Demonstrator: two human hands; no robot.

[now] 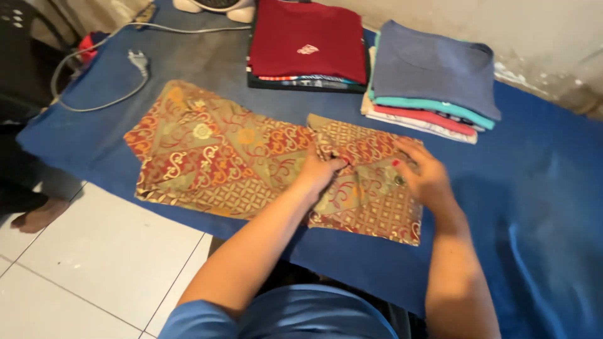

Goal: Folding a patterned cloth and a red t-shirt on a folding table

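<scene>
Nearest me, the left hand [319, 171] pinched a fold of the patterned batik cloth [251, 160], while the right hand [424, 176] pressed down on it with fingers spread. The cloth lay flat across the blue-covered table [546, 207]. Beyond the cloth sat a dark red folded stack [308, 41], a grey-topped stack [433, 75] beside it, and a grey cord with plug [135, 63] farther left.

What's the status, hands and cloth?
Left hand and right hand both pressing patterned cloth. Cloth flat on blue cover. Folded stacks behind, clear.
</scene>
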